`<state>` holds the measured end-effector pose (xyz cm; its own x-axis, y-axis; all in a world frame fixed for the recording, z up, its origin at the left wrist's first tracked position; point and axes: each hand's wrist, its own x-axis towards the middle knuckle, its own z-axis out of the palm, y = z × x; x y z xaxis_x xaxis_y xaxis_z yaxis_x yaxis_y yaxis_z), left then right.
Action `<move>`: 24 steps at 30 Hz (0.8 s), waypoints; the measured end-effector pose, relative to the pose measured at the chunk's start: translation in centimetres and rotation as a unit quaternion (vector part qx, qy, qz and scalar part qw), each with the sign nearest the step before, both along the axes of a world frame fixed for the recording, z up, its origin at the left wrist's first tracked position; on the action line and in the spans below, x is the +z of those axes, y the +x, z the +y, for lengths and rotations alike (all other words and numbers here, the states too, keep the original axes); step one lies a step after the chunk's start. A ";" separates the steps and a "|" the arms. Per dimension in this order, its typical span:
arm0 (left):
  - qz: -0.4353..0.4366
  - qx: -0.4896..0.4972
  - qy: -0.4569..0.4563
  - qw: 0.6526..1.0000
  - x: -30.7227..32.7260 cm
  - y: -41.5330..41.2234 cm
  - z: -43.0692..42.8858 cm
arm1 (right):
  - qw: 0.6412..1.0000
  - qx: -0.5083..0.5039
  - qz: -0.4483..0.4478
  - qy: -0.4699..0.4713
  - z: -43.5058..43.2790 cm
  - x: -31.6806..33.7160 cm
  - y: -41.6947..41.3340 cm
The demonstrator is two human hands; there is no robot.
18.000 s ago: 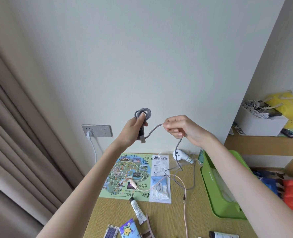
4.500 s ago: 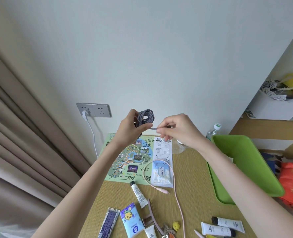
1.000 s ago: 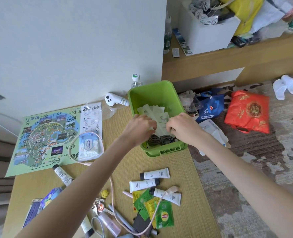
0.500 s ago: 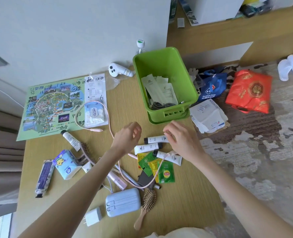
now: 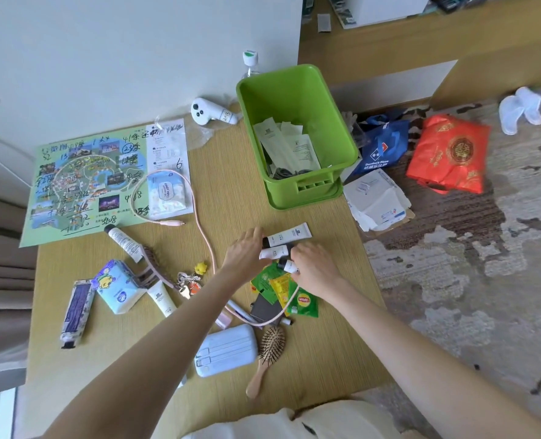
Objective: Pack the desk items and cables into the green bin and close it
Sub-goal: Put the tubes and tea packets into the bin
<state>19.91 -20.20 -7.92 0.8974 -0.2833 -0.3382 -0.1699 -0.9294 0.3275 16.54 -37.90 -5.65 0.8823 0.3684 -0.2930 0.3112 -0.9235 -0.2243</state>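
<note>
While both arms stretch out over the pale wooden bench, the left hand is down on a row of three white plastic squeeze tubes with black caps. Its fingers curl round the cap end of the middle white tube and touch the cap of the upper white tube, which lies flat just beyond. Right hand is close alongside, fingers pinching the lowest white tube above a fan of green and yellow tea sachets. Over at the bench's far right edge the green plastic bin stands open, well apart from both hands, with pale green paper packets leaning inside and a coiled grey cable on its floor. A long pink cable snakes from the printed green map sheet past the left hand toward the sachets. Nearer the body, a lilac power bank and a wooden hairbrush lie side by side.
</note>
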 end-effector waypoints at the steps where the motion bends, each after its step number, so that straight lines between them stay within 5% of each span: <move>1: 0.005 0.005 -0.004 1.000 0.0 0.0 0.0 | 1.000 0.000 0.000 0.006 0.0 0.1 0.0; 15: 0.099 0.036 -0.077 0.991 2.1 0.6 6.2 | 0.927 -0.167 0.012 0.336 0.6 2.3 3.1; 24: 0.052 0.300 -0.152 0.940 3.1 -1.3 11.9 | 0.996 -0.055 0.013 0.062 2.4 -0.9 5.5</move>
